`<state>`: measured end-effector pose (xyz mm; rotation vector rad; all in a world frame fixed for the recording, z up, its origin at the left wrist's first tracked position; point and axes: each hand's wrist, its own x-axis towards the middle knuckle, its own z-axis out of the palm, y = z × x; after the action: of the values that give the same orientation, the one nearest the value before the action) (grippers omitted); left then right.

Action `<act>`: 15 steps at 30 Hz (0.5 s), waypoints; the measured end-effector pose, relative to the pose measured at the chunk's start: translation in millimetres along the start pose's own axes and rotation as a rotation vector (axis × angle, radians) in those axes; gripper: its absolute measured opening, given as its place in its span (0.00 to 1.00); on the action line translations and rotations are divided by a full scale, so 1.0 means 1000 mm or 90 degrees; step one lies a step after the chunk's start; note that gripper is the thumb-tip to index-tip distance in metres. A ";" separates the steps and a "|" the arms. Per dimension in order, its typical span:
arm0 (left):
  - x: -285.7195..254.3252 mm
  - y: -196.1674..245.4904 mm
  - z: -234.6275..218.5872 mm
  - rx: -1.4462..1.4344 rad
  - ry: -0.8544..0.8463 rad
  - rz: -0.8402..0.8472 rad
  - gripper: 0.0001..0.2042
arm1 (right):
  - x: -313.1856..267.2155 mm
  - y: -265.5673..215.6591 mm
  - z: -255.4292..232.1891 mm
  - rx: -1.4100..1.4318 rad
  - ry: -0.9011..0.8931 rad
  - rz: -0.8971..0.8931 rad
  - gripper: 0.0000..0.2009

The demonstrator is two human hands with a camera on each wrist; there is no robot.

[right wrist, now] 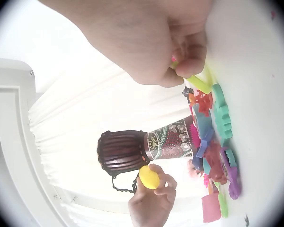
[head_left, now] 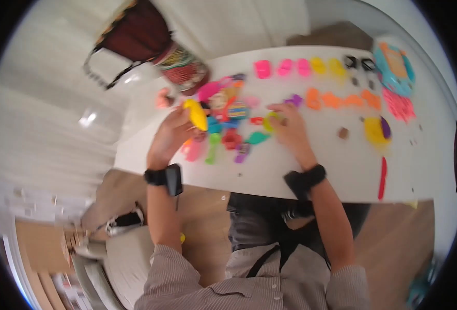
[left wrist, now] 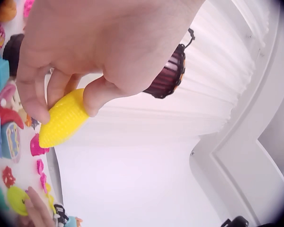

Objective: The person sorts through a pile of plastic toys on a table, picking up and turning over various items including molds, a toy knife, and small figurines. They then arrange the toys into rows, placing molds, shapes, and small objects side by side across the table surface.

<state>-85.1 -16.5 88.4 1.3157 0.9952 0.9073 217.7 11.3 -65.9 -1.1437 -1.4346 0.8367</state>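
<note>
My left hand (head_left: 171, 133) is raised over the left part of the table and pinches a yellow toy corn cob (left wrist: 64, 120) between thumb and fingers. In the left wrist view its ridged kernels show. My right hand (head_left: 291, 135) is low over the middle of the table. Its thumb and fingers grip a flat, round lime-green piece (left wrist: 17, 200), partly hidden by the fingers. Between the two hands lie a teal mould (head_left: 258, 138), a small red piece (head_left: 256, 121) and a red toy (head_left: 232, 139).
A carved drum (head_left: 179, 64) stands at the back left. Pink cups (head_left: 262, 69), yellow pieces and orange shapes (head_left: 344, 101) line the back right. Further right are a turquoise toy (head_left: 393, 67), pink strands (head_left: 398, 106), a yellow-purple lump (head_left: 377, 130) and a red stick (head_left: 382, 178).
</note>
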 end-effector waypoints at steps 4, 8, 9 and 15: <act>0.018 0.011 0.046 -0.061 0.006 -0.065 0.24 | -0.005 0.006 0.010 0.039 0.069 -0.092 0.16; 0.047 0.015 0.102 -0.009 -0.046 -0.047 0.20 | -0.005 -0.004 0.001 -0.012 0.077 -0.070 0.12; 0.052 0.018 0.118 -0.007 -0.057 -0.049 0.20 | -0.006 -0.008 -0.001 0.031 0.064 -0.024 0.12; 0.085 0.012 0.185 0.116 -0.087 0.019 0.15 | -0.001 -0.013 0.003 0.162 0.074 0.020 0.12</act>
<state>118.2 3.0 93.9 1.5287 0.9713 0.7520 212.3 6.8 -54.8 -1.0064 -1.1802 0.9303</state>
